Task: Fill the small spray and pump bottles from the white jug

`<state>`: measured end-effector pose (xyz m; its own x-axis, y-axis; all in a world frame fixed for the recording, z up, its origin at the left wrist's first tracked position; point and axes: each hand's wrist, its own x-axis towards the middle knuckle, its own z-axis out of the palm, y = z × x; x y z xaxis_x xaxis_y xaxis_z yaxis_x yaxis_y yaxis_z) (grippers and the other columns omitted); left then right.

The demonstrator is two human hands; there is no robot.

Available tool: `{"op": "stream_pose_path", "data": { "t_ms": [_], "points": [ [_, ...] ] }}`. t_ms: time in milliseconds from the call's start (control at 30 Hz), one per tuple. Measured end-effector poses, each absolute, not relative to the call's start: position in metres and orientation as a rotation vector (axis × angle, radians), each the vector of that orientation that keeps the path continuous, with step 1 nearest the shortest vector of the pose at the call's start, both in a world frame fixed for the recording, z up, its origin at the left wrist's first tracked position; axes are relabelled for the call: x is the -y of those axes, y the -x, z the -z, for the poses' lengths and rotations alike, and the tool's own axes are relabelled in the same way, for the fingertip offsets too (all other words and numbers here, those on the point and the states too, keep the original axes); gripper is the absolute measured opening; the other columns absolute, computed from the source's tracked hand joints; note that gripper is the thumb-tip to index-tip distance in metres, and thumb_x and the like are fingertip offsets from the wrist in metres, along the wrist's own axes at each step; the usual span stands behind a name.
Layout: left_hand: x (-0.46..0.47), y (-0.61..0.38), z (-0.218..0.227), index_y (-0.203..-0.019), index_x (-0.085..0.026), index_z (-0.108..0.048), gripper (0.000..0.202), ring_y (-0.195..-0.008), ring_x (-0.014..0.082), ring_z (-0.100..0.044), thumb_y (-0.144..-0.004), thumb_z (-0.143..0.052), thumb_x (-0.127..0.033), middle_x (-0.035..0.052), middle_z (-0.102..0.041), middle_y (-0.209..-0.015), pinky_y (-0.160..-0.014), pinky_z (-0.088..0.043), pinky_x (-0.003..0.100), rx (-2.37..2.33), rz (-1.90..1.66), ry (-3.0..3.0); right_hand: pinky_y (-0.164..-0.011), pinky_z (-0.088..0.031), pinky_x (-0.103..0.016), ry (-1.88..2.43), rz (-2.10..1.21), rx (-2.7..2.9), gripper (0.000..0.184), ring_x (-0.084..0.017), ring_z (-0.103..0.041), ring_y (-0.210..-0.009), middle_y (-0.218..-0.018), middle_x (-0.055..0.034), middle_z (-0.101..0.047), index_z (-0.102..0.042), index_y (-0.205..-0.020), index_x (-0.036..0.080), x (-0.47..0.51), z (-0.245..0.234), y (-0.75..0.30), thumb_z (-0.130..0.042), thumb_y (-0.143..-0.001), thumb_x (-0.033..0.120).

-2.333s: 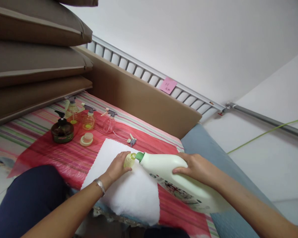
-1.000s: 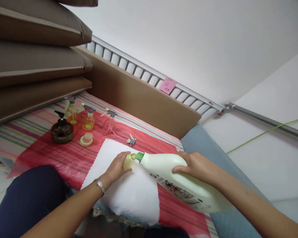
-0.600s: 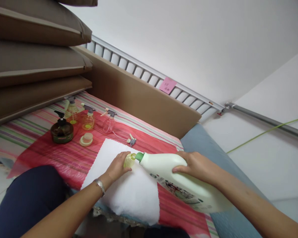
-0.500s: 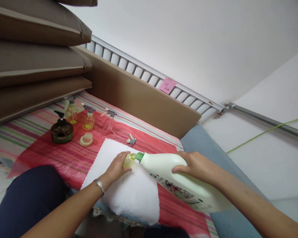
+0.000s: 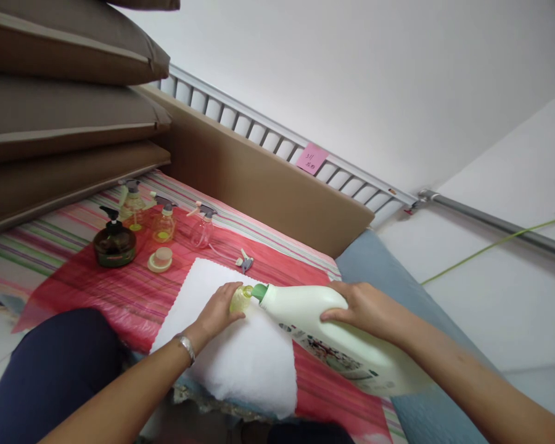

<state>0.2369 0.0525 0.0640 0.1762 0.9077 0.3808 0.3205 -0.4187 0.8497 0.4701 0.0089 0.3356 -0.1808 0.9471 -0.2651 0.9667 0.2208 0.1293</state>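
L hand (image 5: 216,313): fingers (image 5: 231,288) curling round 1 sm. clear-yellow btl. (image 5: 240,301); R hand (image 5: 363,310): gripping 1 lg. pale-green plastic jug (image 5: 308,303); contents unclear.

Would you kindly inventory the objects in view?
large bottle: 1, pale green, right hand
small bottle: 1, yellow, left hand
spray bottles: 3, yellowish or clear, left
pump bottle: 1, dark, left
cap: 1, cream, left
cloth: 1, white, centre
sheet: 1, red, under cloth
spray head: 1, grey, on sheet
cover: 1, striped, under sheet
cushions: 4, brown, upper left
board: 1, brown, rear
radiator: 1, white, rear
note: 1, pink, rear
pipe: 1, grey, right
cord: 1, green, right
padding: 1, blue, right
bracelet: 1, silver, left wrist
trouser leg: 1, navy, left
hands: 2, bare, centre
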Motion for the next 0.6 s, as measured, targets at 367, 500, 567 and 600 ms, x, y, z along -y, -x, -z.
{"op": "stream_pose_path", "data": {
  "t_ms": [367,500,567,600],
  "points": [
    [-0.0521,-0.2366,-0.0672,-0.125,-0.019,-0.052,0.073,-0.118,0.0293,-0.054,-0.058,-0.081,-0.013,0.0132,-0.06,-0.124,-0.104,-0.04,0.047,-1.163,-1.236,-1.83,-0.064,-0.045,-0.032,-1.791,0.079,-2.253,0.041,-0.028,-0.065,-0.079,-0.087,-0.0075,-0.072,-0.067,-0.097,0.023,-0.0089,-0.3353,-0.4719,-0.064,-0.074,0.057],
    [-0.0521,-0.2366,-0.0669,-0.125,-0.018,-0.052,0.074,-0.117,0.0291,-0.054,-0.058,-0.081,-0.013,0.0135,-0.059,-0.124,-0.104,-0.04,0.047,-1.155,-1.238,-1.836,-0.066,-0.046,-0.034,-1.786,0.093,-2.226,0.042,-0.029,-0.065,-0.082,-0.09,-0.0081,-0.072,-0.066,-0.098,0.022,-0.0089,-0.335,-0.4717,-0.062,-0.076,0.057],
    [-0.052,-0.2365,-0.0671,-0.125,-0.018,-0.051,0.073,-0.117,0.0289,-0.054,-0.059,-0.081,-0.013,0.0137,-0.059,-0.124,-0.104,-0.04,0.047,-1.155,-1.234,-1.837,-0.067,-0.046,-0.034,-1.784,0.093,-2.221,0.042,-0.029,-0.065,-0.083,-0.091,-0.0079,-0.072,-0.065,-0.099,0.023,-0.009,-0.3352,-0.4712,-0.062,-0.076,0.058],
    [-0.052,-0.2364,-0.0672,-0.125,-0.018,-0.052,0.073,-0.118,0.0289,-0.054,-0.058,-0.081,-0.013,0.0137,-0.059,-0.124,-0.104,-0.04,0.047,-1.156,-1.233,-1.837,-0.067,-0.046,-0.034,-1.786,0.092,-2.218,0.042,-0.029,-0.065,-0.083,-0.091,-0.0078,-0.072,-0.065,-0.099,0.023,-0.0089,-0.3353,-0.471,-0.062,-0.076,0.057]
  ]
}}
